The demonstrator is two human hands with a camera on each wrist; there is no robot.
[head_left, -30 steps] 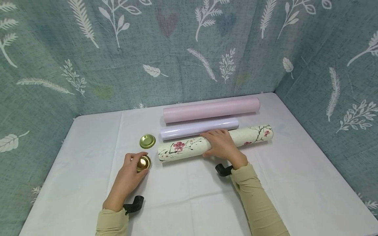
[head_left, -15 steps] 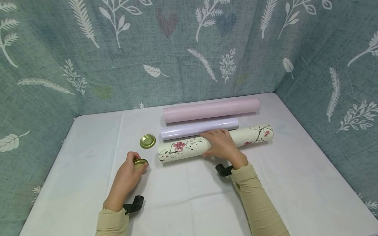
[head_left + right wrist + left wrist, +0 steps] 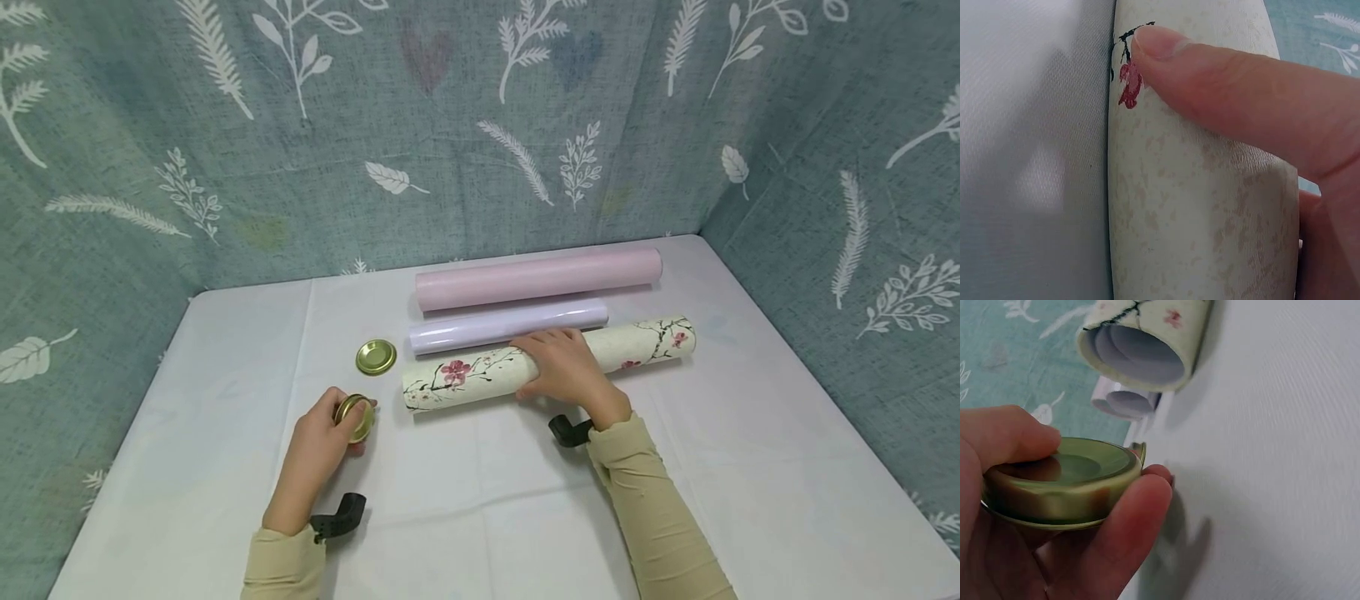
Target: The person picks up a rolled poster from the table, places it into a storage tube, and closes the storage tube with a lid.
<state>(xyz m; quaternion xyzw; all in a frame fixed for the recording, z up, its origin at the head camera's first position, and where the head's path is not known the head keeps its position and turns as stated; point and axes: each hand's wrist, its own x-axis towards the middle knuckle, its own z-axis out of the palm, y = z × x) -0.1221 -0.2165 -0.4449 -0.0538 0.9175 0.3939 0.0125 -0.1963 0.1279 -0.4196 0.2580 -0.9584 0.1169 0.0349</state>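
Note:
My left hand grips a shiny gold metal jar lid by its edges, tilted up near the left end of the floral roll. In the left wrist view, the thumb presses on the top of the lid, and fingers curl below and behind it. A second rim shows under its side there. Another gold jar lid lies flat on the cloth just beyond. My right hand grips the middle of a cream wallpaper roll with red blossoms and dark branches; the thumb lies along its near side.
Behind the floral roll lie a shiny pale lilac roll and, farther back, a thicker pink roll, roughly parallel. A white cloth covers the table. Green leaf-patterned curtains stand at its back and sides.
My left hand has taken the jar lid from where it sat at the fingers, tilted it up and turned it between thumb and fingers. The right hand and the rolls stay in place.

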